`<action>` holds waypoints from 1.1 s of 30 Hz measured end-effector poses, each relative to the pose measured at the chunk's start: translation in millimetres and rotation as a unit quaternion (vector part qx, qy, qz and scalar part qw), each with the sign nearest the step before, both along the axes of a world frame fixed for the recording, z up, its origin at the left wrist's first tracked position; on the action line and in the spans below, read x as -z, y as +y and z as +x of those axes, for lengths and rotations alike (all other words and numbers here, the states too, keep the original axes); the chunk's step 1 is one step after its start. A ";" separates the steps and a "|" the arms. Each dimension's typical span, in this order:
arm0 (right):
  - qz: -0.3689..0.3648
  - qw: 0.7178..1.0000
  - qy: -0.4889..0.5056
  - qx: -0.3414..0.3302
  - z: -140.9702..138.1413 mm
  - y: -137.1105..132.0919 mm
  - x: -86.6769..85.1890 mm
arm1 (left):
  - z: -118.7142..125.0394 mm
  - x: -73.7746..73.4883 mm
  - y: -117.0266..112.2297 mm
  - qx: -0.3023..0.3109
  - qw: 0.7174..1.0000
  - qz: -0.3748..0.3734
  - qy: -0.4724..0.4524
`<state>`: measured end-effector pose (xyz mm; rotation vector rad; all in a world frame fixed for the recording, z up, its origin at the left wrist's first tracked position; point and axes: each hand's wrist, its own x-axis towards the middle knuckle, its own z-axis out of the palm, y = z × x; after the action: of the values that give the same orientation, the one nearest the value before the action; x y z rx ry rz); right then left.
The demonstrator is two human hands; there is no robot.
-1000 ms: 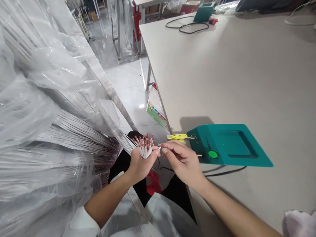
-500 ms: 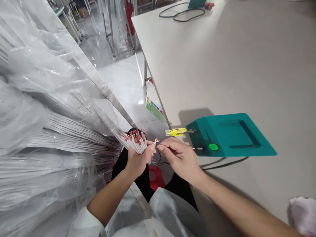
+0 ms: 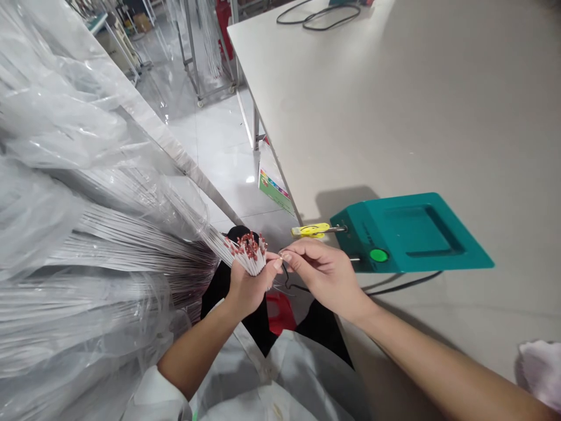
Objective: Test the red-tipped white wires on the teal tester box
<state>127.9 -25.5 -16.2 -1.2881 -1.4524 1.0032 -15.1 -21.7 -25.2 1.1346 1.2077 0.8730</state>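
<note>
My left hand (image 3: 248, 286) was clenched around a bundle of thin white wires with red-tipped ends (image 3: 249, 253), fist upright, the tips fanning out above my thumb and forefinger. The wires ran back to the left into clear plastic sheeting (image 3: 87, 193) that covered a large mass of the same wires. My left forearm came up from the lower left, bare below a white sleeve (image 3: 153, 394).

My right hand (image 3: 326, 272) sat just beside the left, thumb and forefinger pinched together on something very small at the edge of the bundle; I could not tell whether it was a single wire end. My right forearm lay across the near edge of the grey table (image 3: 416, 117), wrist slightly bent.

Near my right knuckles stood a teal box with a green button (image 3: 407, 234), a yellow-handled probe (image 3: 313, 230) sticking out of its left side.
</note>
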 end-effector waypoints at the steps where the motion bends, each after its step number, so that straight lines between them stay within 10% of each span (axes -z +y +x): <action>1: -0.006 1.000 0.003 0.009 -1.0 -0.3 0.0 | 1.9 1.4 -1.2 -0.015 1.000 0.002 -0.010; 9: -0.135 0.982 0.128 0.027 -6.1 -1.5 -0.8 | 11.6 10.6 -8.5 -0.095 0.995 0.002 -0.036; 21: 0.091 0.973 -0.208 -0.037 7.1 0.3 1.3 | 5.7 12.2 -7.0 -0.074 0.995 0.008 -0.059; 26: 0.148 0.979 -0.139 -0.004 17.4 2.0 -12.8 | 1.5 6.7 -3.2 -0.055 0.998 0.012 -0.040; 33: 0.138 0.959 -0.133 -0.209 33.5 11.5 -23.2 | -10.1 -0.5 1.6 0.098 0.995 0.025 -0.006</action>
<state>161.4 -14.0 7.0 -0.9573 -2.0535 0.8710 -25.1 -20.1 -24.6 1.2638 1.0490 0.7635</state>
